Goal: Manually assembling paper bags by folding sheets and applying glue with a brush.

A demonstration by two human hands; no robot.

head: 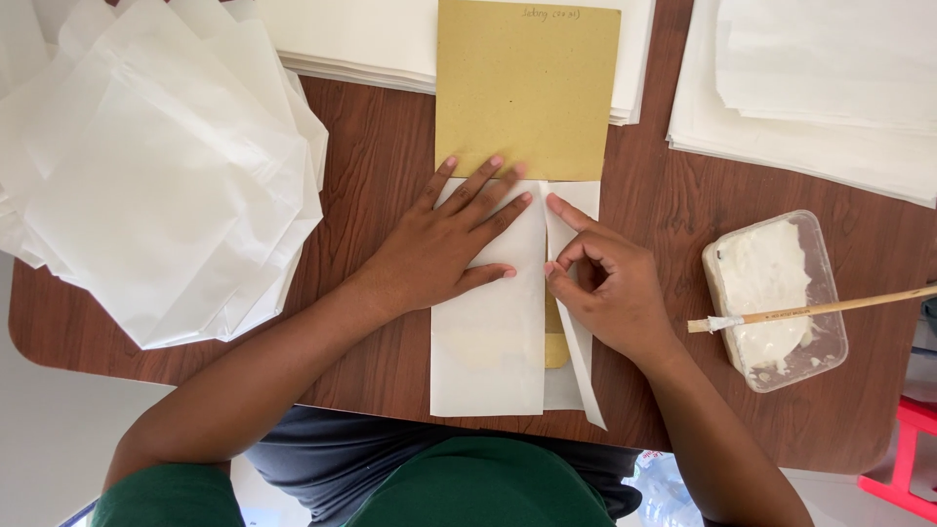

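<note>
The left hand lies flat and open, with the fingers spread, on a sheet of thin white paper near the middle of the desk. The palm presses the left flap of this paper down. The right hand is beside it, touching the right flap; its index finger points along the fold and the other fingers are curled in, pinching the paper edge lightly.

The white paper is folded around a flat template of brown cardboard, which is rectangular and matte with a slightly grainy surface. The upper part of the cardboard stands out from the paper toward the far edge of the desk, and a small rounded piece of it shows between the two flaps near the front edge. The paper reaches to the front edge of the desk.

The desk is of dark red-brown wood grain with rounded corners. At the left edge lies a loose fan of finished white paper bags, smooth and a little translucent. At the far edge and the far right corner are flat stacks of white sheets. Near the right edge stands a clear plastic box of white paste, rectangular with soft corners, and a wooden brush rests across it.
</note>
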